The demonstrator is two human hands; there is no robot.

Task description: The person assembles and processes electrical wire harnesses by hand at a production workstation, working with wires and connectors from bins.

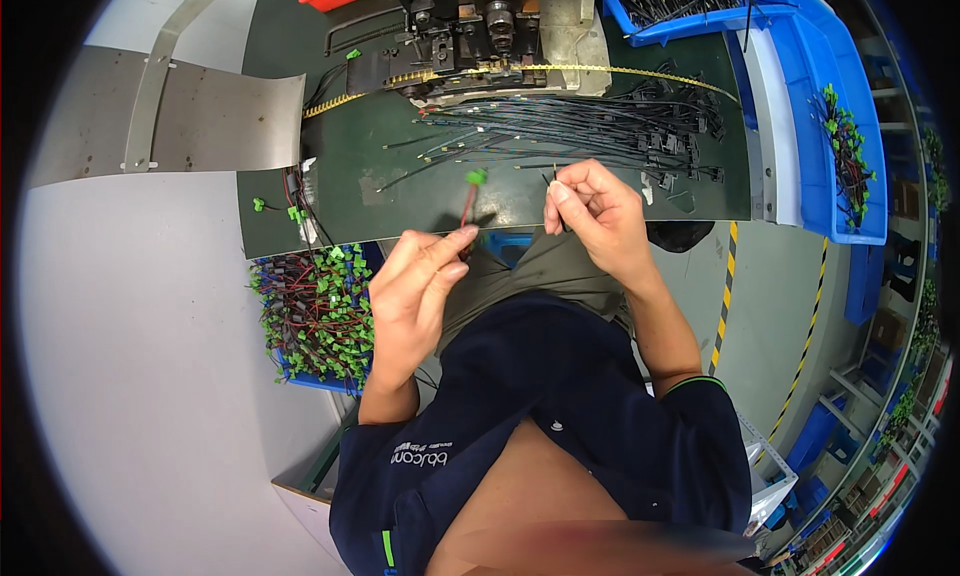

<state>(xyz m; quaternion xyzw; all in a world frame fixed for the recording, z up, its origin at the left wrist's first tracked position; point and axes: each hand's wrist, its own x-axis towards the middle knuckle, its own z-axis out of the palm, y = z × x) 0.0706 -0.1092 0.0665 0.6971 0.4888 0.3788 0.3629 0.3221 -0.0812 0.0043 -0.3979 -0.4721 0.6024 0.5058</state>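
Sheet metal (pixel 200 116) is curving across the upper left, next to the dark green work mat (pixel 400 176) that is covering the bench. Below the mat's left corner, a blue bin (pixel 315 311) is holding a tangle of red and black wires with green connectors. Two loose green connectors (pixel 275 209) are lying at the mat's left edge.

The left hand (pixel 415 286) is hovering just in front of the bench edge, with thumb and forefinger pinched narrowly on a short red wire (pixel 467 208). The wire is standing nearly upright out of the pinch, and its green connector (pixel 476 177) is sitting at the top, over the mat. The other fingers are curling loosely underneath.

Behind, at the top centre, a dark metal machine (pixel 470 26) is feeding a yellow terminal strip (pixel 600 71) that is running off to the right. In front of it, a spread of thin black wires (pixel 580 131) is lying on the mat, their black connectors toward the right.

The right hand (pixel 595 216) is hovering near the left one, apart from it, fingers curled tight and pinching a thin black wire (pixel 556 176) whose tip is poking up just above the thumb.

Further right, a long blue bin (pixel 845 126) is holding more green-ended wires, and another blue bin (pixel 690 6) at the top is holding black wires. Yellow-and-black floor tape (pixel 725 296) is running down the floor beyond the right forearm.
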